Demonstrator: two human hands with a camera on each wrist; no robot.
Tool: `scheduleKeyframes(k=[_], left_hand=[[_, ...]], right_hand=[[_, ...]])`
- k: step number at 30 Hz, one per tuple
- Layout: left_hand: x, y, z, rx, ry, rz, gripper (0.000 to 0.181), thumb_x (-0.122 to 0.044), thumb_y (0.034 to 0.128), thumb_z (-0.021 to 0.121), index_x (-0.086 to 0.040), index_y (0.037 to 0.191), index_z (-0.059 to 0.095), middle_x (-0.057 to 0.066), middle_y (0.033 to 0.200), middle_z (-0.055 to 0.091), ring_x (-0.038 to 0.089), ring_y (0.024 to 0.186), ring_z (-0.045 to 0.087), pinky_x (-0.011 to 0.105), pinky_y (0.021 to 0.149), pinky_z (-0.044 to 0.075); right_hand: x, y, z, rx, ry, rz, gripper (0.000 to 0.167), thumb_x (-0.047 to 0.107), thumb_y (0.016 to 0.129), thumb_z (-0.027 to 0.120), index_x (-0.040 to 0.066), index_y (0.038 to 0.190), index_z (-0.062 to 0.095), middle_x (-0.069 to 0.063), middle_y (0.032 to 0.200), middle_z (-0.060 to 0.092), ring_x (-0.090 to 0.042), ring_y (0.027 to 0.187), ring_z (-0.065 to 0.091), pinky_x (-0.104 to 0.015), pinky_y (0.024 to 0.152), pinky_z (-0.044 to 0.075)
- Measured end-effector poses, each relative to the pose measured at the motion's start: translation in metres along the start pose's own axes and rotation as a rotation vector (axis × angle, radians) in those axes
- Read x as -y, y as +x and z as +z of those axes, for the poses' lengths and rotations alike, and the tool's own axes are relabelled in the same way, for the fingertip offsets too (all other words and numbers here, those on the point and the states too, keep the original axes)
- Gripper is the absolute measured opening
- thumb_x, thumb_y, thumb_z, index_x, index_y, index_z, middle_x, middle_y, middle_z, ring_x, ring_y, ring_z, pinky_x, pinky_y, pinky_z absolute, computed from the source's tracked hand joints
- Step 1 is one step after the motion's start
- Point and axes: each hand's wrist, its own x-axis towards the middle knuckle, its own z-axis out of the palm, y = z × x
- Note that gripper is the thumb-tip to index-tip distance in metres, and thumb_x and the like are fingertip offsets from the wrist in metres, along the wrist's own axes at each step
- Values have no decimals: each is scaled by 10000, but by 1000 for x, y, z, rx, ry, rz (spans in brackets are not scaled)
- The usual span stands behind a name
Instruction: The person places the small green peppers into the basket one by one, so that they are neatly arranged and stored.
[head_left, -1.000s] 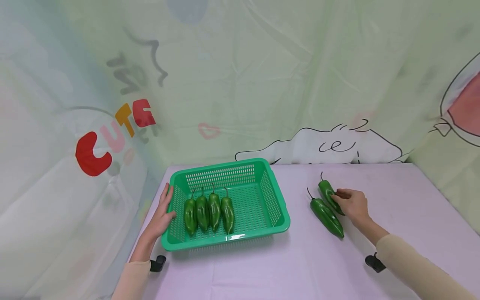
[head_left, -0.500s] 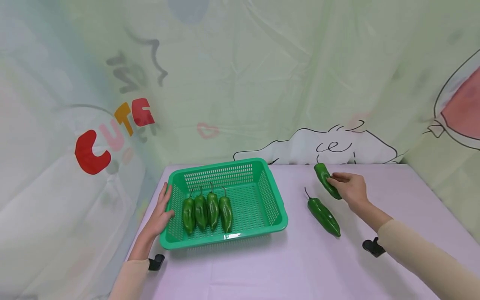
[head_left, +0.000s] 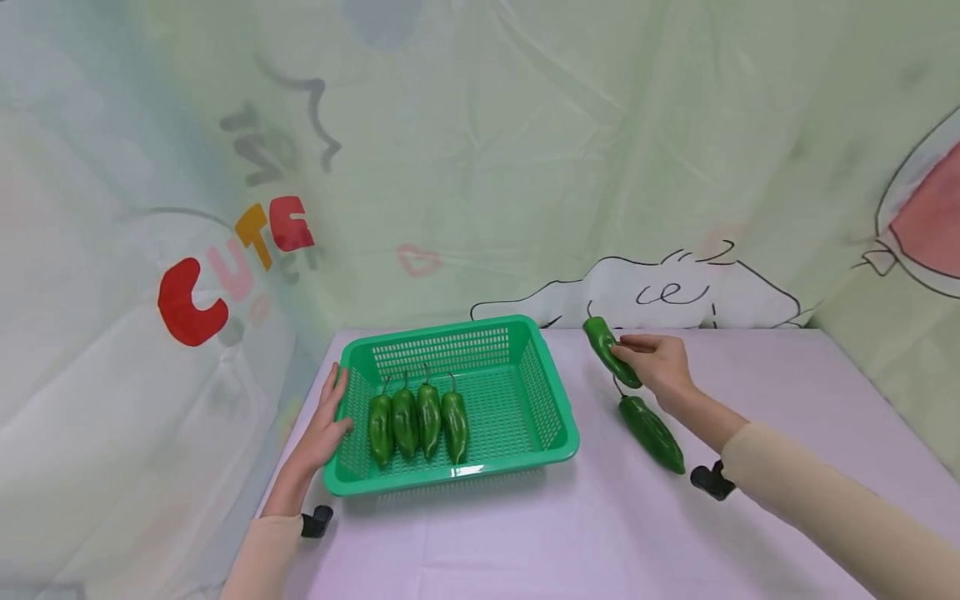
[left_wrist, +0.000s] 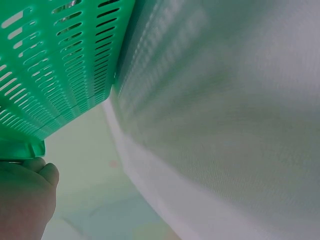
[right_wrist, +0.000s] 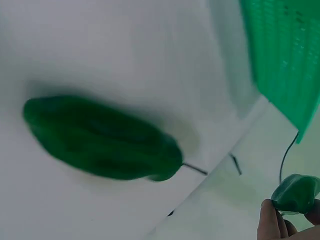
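In the head view a green pepper (head_left: 602,342) is pinched by my right hand (head_left: 656,363), held above the table right of the basket, stem pointing up and left. The right wrist view shows fingertips on both sides of this pepper (right_wrist: 295,194). Below it another green pepper (head_left: 651,433) lies on the table. My left hand (head_left: 322,429) rests against the left rim of the green plastic basket (head_left: 517,462), fingers fairly straight and thumb towards the rim. Inside the basket, at its left, several green peppers (head_left: 429,421) lie side by side, stems pointing away.
A pale lilac cloth covers the table (head_left: 495,550). Behind it and to the left hangs a printed curtain (head_left: 480,183) with letters and line drawings. Black camera mounts (head_left: 712,481) sit at both wrists. The basket's right half shows its bare slotted floor.
My right hand has lifted one pepper off the table and carried it left towards the basket. The other table pepper and my left hand stay put.
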Motion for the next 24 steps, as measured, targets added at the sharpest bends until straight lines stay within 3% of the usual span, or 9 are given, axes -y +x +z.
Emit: scheduleKeyframes(k=[4, 8, 13, 17, 24], left_hand=[[3, 1, 2, -9, -2, 2, 891, 117, 815, 462, -44, 1583, 38, 96, 1643, -136, 373, 1485, -119, 678, 1113, 34], [0, 1, 2, -12, -3, -2, 893, 130, 807, 465, -23, 1577, 39, 125, 1639, -137, 394, 1481, -115, 681, 1111, 34], [-23, -4, -2, 6, -41, -23, 874, 157, 795, 452, 43, 1555, 37, 201, 1622, -141, 438, 1465, -129, 692, 1102, 15], [-44, -10, -5, 19, -49, -34, 849, 158, 799, 450, 84, 1539, 42, 236, 1613, -132, 459, 1459, -121, 691, 1103, 22], [-48, -11, -5, 14, -64, -33, 831, 153, 811, 437, 77, 1543, 51, 223, 1618, -125, 444, 1465, -120, 686, 1108, 34]], right_hand=[[15, -2, 13, 31, 21, -16, 467, 183, 951, 641, -45, 1353, 569, -250, 1280, 613, -116, 915, 653, -194, 733, 542], [28, -6, 30, 59, 38, -62, 457, 176, 953, 638, -50, 1345, 574, -242, 1273, 621, -211, 1012, 667, -220, 771, 542], [41, -12, 60, 101, 64, -84, 432, 147, 958, 634, -61, 1333, 579, -246, 1262, 623, -305, 1089, 645, -297, 819, 556], [49, -16, 83, 124, 99, -93, 407, 125, 946, 651, -62, 1305, 603, -236, 1225, 646, -299, 1075, 654, -299, 819, 558], [57, -25, 118, 156, 111, -98, 372, 95, 930, 667, -66, 1263, 630, -217, 1179, 674, -304, 1095, 652, -327, 860, 546]])
